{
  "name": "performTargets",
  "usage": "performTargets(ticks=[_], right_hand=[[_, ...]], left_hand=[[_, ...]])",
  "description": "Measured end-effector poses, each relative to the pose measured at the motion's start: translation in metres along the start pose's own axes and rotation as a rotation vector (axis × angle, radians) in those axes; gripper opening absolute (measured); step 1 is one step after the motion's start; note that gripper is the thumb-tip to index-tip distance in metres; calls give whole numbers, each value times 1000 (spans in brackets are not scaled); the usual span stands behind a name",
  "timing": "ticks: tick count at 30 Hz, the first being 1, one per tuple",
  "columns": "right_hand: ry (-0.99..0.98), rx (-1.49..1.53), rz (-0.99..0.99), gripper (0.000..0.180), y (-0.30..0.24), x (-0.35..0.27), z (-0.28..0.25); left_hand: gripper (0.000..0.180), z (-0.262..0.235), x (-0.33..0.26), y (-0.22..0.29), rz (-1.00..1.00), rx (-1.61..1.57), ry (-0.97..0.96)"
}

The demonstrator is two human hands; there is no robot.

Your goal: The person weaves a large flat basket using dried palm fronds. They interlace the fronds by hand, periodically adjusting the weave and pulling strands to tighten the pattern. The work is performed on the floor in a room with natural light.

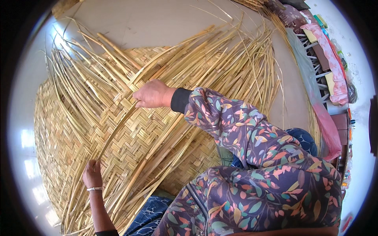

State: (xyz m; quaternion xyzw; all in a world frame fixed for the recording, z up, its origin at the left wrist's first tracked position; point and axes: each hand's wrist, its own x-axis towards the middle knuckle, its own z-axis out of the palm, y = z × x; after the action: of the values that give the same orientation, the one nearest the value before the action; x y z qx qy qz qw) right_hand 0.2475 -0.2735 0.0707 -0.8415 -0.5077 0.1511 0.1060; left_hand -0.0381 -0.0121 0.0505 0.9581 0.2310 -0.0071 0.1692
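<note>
A large woven reed mat (pixel 134 131) with a herringbone pattern spreads below me, partly under my knees. One flat reed strip (pixel 117 131) bows slightly between my two hands, running slantwise over the weave. My left hand (pixel 92 175), with a pale band at its wrist, is closed on the strip's lower end. Up near the middle of the mat, my right hand (pixel 154 93) is closed round the upper part of the same strip, its fingertips partly hidden behind the knuckles. Loose unwoven reeds (pixel 220 67) fan out beyond my right hand.
More loose reed ends (pixel 73 82) stick out at the far left, and others (pixel 130 188) lie between my left arm and my knees. Smooth pale floor (pixel 157 23) shows beyond the mat. Along the right stand furniture with a pink cloth (pixel 336 82) and a plastic sheet (pixel 305 65).
</note>
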Motion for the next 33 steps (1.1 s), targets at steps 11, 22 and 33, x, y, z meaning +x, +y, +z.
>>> performTargets(ticks=[11, 22, 33], right_hand=[[98, -110, -150, 29, 13, -7, 34], [-208, -15, -453, 11, -6, -84, 76], [100, -49, -385, 12, -3, -61, 45]], left_hand=[[22, 21, -1, -13, 17, -52, -203], [31, 32, -69, 25, 236, 1, -113], [25, 32, -77, 21, -149, -364, -301]])
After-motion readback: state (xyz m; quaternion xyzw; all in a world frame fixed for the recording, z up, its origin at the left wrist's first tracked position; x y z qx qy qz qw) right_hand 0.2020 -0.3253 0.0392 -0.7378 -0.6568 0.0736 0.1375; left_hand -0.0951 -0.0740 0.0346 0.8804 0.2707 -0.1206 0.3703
